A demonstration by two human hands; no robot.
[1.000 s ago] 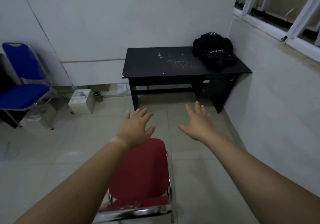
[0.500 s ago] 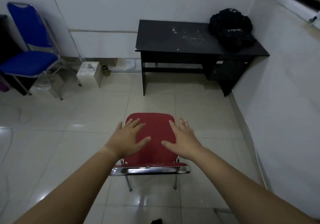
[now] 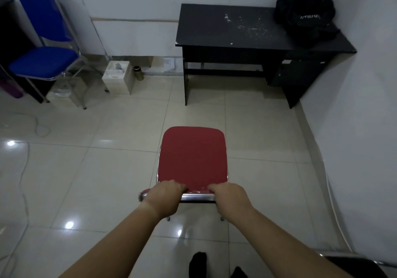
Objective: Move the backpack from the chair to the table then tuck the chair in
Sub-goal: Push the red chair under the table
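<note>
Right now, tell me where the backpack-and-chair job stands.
Done: the black backpack already sits on the far right end of the black table, and the red chair has a bare seat. In hand: the left hand and right hand each have a grip on the top of the chair's backrest. Left: the chair stands on open floor apart from the table, so it is not yet tucked in.

Red cloth chair (image 3: 194, 157) with shiny chrome metal frame; matt black desk (image 3: 236, 30), scuffed white; glossy floor tiles (image 3: 86, 170).
</note>
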